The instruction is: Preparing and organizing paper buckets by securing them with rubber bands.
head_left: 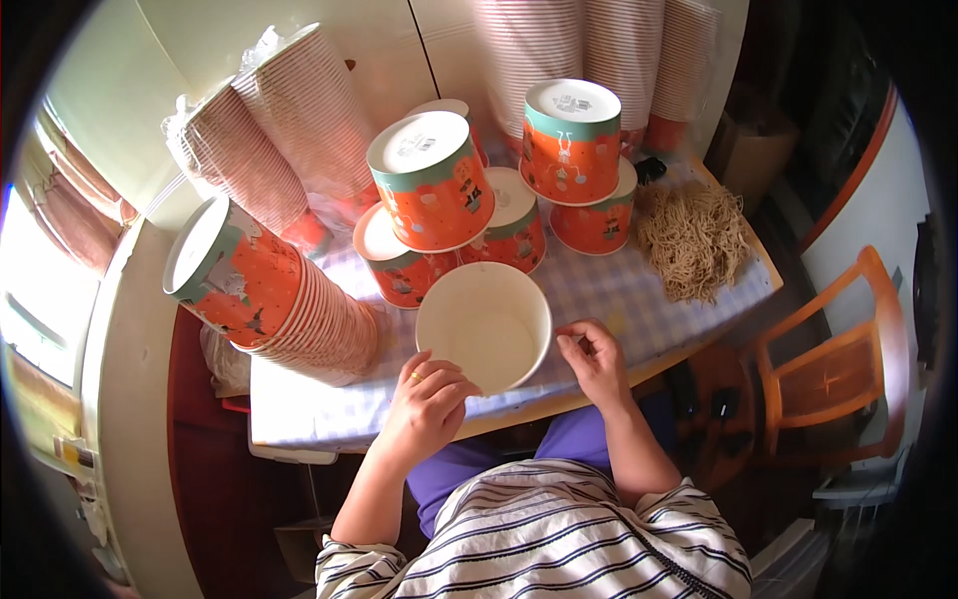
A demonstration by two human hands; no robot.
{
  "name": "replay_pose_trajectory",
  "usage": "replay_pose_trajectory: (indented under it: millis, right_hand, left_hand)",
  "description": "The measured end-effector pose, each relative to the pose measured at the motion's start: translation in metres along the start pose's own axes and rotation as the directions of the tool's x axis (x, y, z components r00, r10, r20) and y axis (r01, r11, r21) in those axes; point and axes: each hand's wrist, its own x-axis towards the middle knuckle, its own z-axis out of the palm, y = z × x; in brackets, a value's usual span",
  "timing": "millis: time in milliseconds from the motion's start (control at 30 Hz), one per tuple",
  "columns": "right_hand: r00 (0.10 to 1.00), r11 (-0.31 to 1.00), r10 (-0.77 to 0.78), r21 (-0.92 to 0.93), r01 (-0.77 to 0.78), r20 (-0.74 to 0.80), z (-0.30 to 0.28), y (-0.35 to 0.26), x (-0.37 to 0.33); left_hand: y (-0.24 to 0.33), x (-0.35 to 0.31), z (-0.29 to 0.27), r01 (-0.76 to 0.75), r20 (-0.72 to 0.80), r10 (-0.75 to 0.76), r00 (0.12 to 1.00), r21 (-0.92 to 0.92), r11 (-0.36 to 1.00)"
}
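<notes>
A white-lined paper bucket stands at the table's front edge with its open mouth tilted toward me. At its near left rim is my left hand, a ring on one finger, its bent fingers closed over the rim; the fingertips are partly hidden. Just right of the bucket, my right hand is closed in a pinch of thumb and forefinger. Whatever is in that pinch is too small to make out. Behind the bucket, upside-down orange and green paper buckets are piled in two layers.
A leaning stack of nested orange buckets is at the left. Tall wrapped bucket stacks line the wall. A heap of tan cords lies on the right of the checkered tablecloth. A wooden chair stands right of the table.
</notes>
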Motion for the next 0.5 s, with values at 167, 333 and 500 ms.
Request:
replay_pose_trajectory:
  millis: [167, 333, 500]
  right_hand:
    - [0.996, 0.983, 0.069, 0.168, -0.077, 0.051, 0.006, -0.003, 0.011]
    - [0.989, 0.989, 0.022, 0.141, -0.044, 0.149, 0.028, -0.009, -0.003]
    - [0.985, 0.965, 0.043, 0.249, -0.084, 0.165, 0.039, -0.004, -0.020]
  left_hand:
    - [-0.027, -0.013, -0.017, 0.110, -0.112, -0.083, 0.990, 0.256, 0.960]
    - [-0.040, -0.006, -0.021, 0.291, -0.188, -0.230, 0.955, 0.433, 0.853]
    - [0.005, 0.014, -0.010, 0.134, -0.057, -0.134, 0.989, 0.009, 0.991]
